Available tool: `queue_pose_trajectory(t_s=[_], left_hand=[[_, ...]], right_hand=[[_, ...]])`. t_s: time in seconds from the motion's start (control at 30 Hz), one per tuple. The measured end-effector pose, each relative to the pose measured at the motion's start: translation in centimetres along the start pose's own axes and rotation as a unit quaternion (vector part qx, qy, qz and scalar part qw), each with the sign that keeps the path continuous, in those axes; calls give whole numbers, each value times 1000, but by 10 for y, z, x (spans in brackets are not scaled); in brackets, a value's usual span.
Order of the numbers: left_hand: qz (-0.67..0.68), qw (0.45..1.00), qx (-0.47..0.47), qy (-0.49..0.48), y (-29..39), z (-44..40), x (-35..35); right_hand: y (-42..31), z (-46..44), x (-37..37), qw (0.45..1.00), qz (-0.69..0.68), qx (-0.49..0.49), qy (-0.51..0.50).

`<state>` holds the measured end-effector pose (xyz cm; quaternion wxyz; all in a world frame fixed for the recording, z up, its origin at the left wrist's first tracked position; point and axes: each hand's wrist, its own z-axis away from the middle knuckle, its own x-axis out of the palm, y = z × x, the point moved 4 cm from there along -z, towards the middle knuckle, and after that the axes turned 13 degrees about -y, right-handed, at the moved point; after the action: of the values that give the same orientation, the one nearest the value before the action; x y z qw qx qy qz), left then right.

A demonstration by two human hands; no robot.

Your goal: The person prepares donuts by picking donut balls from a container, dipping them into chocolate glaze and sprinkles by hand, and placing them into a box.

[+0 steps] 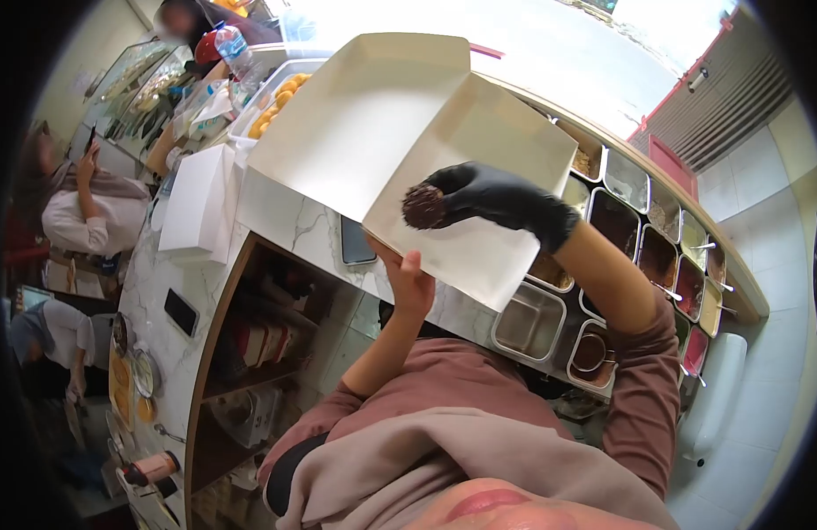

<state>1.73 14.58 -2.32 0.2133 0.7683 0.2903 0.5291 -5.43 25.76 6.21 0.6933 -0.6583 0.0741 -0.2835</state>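
My right hand [506, 205], in a black glove, pinches a round dark brown sprinkle-covered treat [423, 207] above the inside of an open white box [461, 256]. The box's lid [360, 115] is folded back to the left. My bare left hand [408, 281] supports the box at its near lower edge; its thumb shows against the box and its other fingers are partly hidden. A dark phone [356, 243] lies on the marble counter beside the box's near corner.
Metal topping trays [529, 322] line the right side. A closed white box [196, 203], a second phone [181, 312] and a plastic tub of round golden pastries [280, 99] are on the counter. Other people [95, 212] are at the left.
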Motion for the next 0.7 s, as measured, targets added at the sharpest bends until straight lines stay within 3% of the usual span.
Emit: queue_pose_trajectory(t_s=[0.27, 0.4, 0.5, 0.6, 0.7], left_hand=[[46, 997, 5, 55, 30, 11, -26], [71, 993, 6, 91, 47, 7, -54], [74, 991, 26, 105, 65, -5, -73], [82, 987, 44, 127, 91, -24, -85], [107, 979, 74, 155, 127, -51, -94]], right_hand=[[24, -75, 30, 974, 161, 95, 127], [18, -109, 42, 977, 167, 66, 112], [-1, -136, 54, 924, 374, 22, 76], [-20, -161, 59, 865, 493, -14, 89], [-60, -175, 49, 857, 502, -62, 100]])
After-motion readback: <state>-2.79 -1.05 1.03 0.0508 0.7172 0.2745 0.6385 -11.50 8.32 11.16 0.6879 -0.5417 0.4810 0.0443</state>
